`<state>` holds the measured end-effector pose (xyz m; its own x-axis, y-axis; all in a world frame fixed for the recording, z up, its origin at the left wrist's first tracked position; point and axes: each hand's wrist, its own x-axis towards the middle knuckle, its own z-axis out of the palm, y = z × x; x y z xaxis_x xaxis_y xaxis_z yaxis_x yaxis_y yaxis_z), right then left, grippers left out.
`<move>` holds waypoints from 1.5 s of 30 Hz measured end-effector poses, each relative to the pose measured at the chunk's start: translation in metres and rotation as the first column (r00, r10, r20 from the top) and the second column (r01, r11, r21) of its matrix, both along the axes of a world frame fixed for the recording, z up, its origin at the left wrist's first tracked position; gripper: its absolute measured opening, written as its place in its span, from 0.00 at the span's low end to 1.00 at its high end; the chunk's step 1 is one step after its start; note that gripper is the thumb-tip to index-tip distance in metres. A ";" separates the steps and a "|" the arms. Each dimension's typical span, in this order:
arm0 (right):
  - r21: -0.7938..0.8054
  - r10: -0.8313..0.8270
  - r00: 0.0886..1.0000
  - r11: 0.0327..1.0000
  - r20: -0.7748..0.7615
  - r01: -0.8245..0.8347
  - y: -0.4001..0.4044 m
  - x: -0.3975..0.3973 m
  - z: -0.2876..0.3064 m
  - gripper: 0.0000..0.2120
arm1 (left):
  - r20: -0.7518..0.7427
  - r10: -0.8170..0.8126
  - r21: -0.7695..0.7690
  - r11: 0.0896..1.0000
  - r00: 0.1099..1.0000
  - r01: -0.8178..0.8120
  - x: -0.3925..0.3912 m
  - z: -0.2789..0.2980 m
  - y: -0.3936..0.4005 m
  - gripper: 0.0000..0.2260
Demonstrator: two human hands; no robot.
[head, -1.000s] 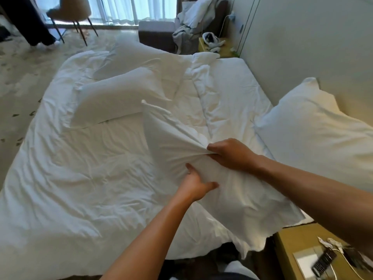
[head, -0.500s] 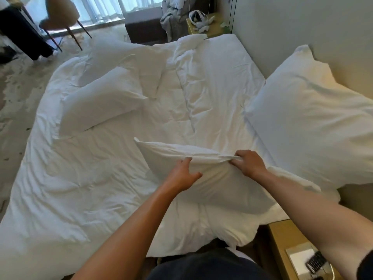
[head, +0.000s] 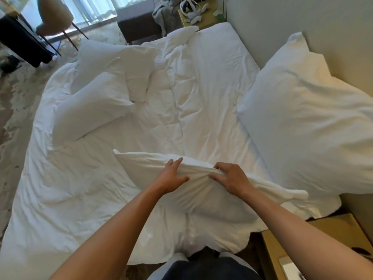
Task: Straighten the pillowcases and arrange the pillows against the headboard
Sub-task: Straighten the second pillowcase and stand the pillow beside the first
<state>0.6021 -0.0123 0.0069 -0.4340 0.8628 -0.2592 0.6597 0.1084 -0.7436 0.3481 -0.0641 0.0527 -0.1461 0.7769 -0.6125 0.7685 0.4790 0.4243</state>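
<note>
A white pillow (head: 201, 197) lies flat on the near edge of the bed, its upper seam bunched between my hands. My right hand (head: 232, 178) pinches the pillowcase fabric at that seam. My left hand (head: 171, 176) rests on the same edge with its fingers spread over the cloth. A large white pillow (head: 306, 122) leans against the headboard wall (head: 302, 19) at the right. Two more white pillows, one (head: 90, 112) nearer and one (head: 115, 63) farther, lie on the left side of the bed.
A rumpled white duvet (head: 191, 87) covers the bed. A wooden nightstand (head: 333, 235) stands at the lower right, another nightstand (head: 193, 19) with white items at the far end. A dark bench (head: 137, 27) and a chair (head: 54, 19) stand by the window.
The pillow, held up and tilted a second ago, has come down flat onto the bed. Both hands have shifted to its upper seam, the left hand now spread on it.
</note>
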 end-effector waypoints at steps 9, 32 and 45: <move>0.095 -0.058 0.992 0.994 0.116 0.047 -0.027 -0.015 0.019 0.05 | -0.031 -0.094 0.006 0.995 0.995 0.095 -0.029 -0.009 0.019 0.21; 0.245 -0.559 0.788 0.827 0.258 0.507 -0.068 -0.055 0.036 0.12 | -0.004 -0.259 0.345 0.906 0.966 0.244 -0.091 -0.042 0.025 0.08; 0.169 -0.439 0.852 0.898 0.287 0.406 -0.069 -0.020 0.017 0.11 | -0.125 -0.345 0.222 0.904 0.930 0.365 -0.099 -0.052 0.030 0.11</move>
<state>0.5816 -0.0810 0.0235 0.0666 0.9724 -0.2235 0.8523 -0.1718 -0.4940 0.2495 -0.0345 0.0004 0.1253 0.9071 -0.4018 0.9051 0.0613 0.4207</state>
